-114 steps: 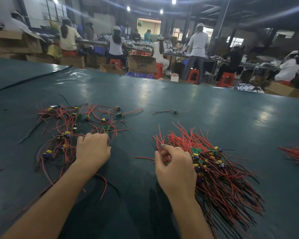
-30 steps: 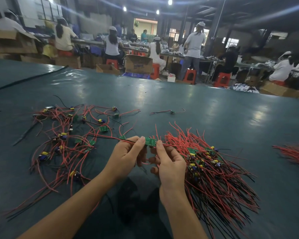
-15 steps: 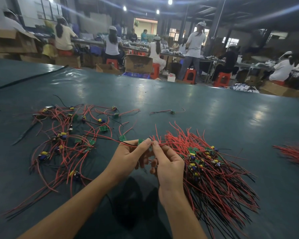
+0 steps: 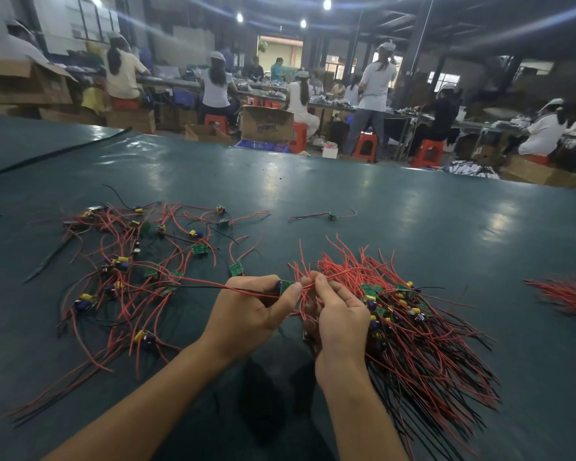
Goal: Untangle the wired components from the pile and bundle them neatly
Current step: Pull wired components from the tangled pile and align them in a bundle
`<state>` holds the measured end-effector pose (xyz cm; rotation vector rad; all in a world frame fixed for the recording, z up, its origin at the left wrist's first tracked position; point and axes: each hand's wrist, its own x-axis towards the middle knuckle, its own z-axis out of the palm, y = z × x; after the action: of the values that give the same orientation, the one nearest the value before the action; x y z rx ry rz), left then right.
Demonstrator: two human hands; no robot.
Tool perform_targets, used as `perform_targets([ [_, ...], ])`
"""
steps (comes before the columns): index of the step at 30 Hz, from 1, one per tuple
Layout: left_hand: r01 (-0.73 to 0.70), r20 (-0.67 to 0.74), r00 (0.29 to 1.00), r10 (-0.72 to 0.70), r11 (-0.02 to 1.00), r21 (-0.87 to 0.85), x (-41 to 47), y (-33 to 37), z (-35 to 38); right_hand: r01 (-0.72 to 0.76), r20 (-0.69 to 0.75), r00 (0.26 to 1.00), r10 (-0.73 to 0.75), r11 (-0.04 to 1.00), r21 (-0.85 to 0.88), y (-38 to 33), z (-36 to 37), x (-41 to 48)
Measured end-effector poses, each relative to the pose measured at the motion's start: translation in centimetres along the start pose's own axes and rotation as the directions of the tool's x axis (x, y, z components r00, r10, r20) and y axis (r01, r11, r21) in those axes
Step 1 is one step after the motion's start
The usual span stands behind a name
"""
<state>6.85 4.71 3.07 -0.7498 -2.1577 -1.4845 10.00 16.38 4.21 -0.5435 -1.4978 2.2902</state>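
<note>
My left hand (image 4: 251,314) pinches a small green circuit board (image 4: 286,287) whose red and black wires trail left toward the tangled pile (image 4: 130,274). That pile is loose red and black wires with small boards and yellow and blue parts. My right hand (image 4: 340,314) pinches the red wires just right of that board, at the near end of the sorted bundle (image 4: 409,324), which lies under and beside it with wires aligned toward the lower right.
A single wired board (image 4: 331,215) lies apart farther back on the dark green table (image 4: 446,227). More red wires (image 4: 569,297) lie at the right edge. Beyond the table's far edge are people at benches, red stools and cardboard boxes (image 4: 266,124).
Since one second ago, both hands with the pinched board moved slightly right and down toward the sorted bundle. Earlier, my left hand was on the tangled pile and my right on the bundle.
</note>
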Motion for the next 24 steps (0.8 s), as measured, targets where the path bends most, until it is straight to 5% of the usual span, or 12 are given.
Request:
perform_targets([
  [4, -0.154, -0.016, 0.987, 0.159, 0.972, 0.175, 0.3, 0.2, -0.5, -0.005, -0.07, 0.997, 0.015, 0.991, 0.137, -1.0, -0.7, 0.7],
  [9, -0.136, -0.004, 0.991, 0.137, 0.986, 0.095, 0.2, -0.1, -0.4, 0.011, -0.089, 0.996, 0.009, 0.976, 0.215, -1.4, -1.4, 1.1],
  [15, 0.054, 0.027, 0.998, -0.049, 0.973, -0.226, -0.1, -0.9, -0.2, 0.117, -0.068, 0.991, -0.113, 0.991, 0.063, -0.9, -1.0, 0.5],
  [20, 0.12, 0.087, 0.991, -0.1, 0.956, -0.267, -0.1, -1.1, 0.1, 0.109, 0.168, 0.981, -0.099, 0.993, -0.05, 0.7, 0.8, -1.1],
  [24, 0.147, 0.116, 0.986, -0.122, 0.959, -0.241, -0.1, -1.0, -0.2, 0.073, 0.132, 0.989, -0.064, 0.995, -0.064, 1.1, 1.1, -1.3],
])
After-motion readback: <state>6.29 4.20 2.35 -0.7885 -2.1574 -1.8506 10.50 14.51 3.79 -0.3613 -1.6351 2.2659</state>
